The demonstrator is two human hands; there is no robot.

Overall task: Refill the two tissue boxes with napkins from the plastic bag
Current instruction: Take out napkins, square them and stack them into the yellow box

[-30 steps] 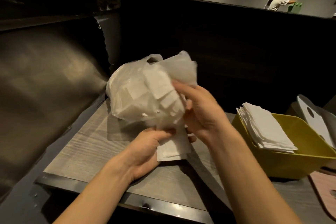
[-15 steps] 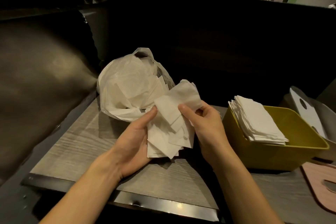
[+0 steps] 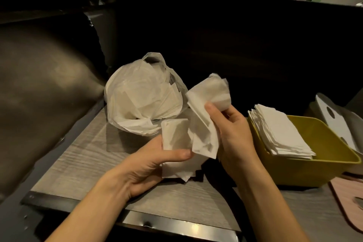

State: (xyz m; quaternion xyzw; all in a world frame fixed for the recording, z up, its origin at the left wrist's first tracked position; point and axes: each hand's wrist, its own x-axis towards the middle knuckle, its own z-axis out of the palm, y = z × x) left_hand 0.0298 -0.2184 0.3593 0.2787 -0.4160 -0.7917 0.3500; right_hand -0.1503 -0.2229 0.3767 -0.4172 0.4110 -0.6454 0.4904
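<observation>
Sorting a napkin bunch for the yellow tissue box (image 3: 306, 167)
Left hand (image 3: 145, 165) and right hand (image 3: 233, 135) each grasp napkins (image 3: 196, 131); squaring them comes next, probably.

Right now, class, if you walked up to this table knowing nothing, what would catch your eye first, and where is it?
First, the loose bunch of white napkins at the centre, held over the wooden table in the grip of the left hand and right hand. Behind it, to the left, slumps the white plastic bag, its mouth open. On the right stands the yellow tissue box, with a stack of napkins leaning inside.
</observation>
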